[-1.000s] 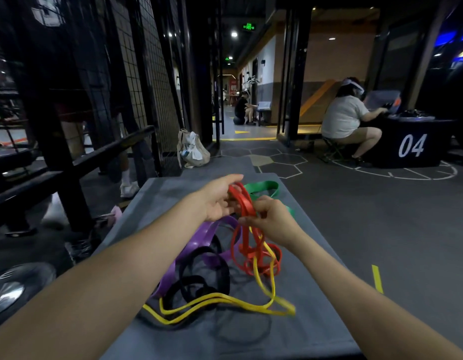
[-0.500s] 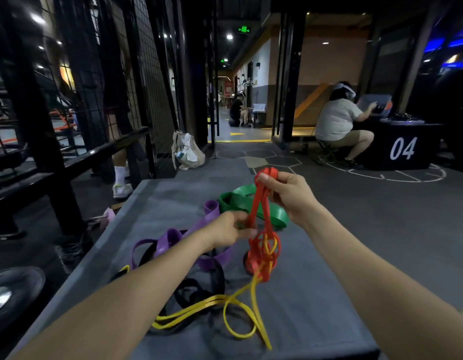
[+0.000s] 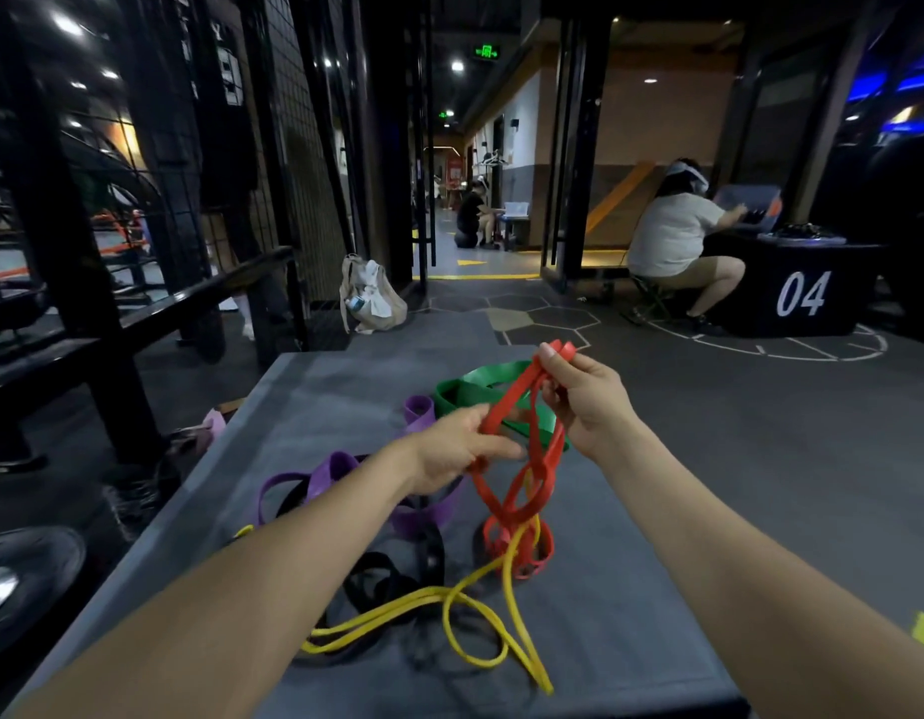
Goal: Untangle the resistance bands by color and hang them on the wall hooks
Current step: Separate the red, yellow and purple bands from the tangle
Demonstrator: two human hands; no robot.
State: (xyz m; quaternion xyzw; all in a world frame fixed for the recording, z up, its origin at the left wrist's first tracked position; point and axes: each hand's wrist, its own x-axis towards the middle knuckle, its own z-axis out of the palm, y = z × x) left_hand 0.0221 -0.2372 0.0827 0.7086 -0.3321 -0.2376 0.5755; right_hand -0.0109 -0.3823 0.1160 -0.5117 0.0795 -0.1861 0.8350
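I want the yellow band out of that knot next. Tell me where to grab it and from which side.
Take the yellow band at its free loop lying flat on the table, near the front edge, coming from above. That part lies clear of the others; higher up it threads through the red band, which the left hand and right hand hold up.

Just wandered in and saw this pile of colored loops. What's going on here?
A person is untangling resistance bands on a gray table. The right hand holds the top of the red band up, while the left hand grips it lower down. A yellow band is threaded through the red one's lower loops. The purple, black and green bands lie on the table.
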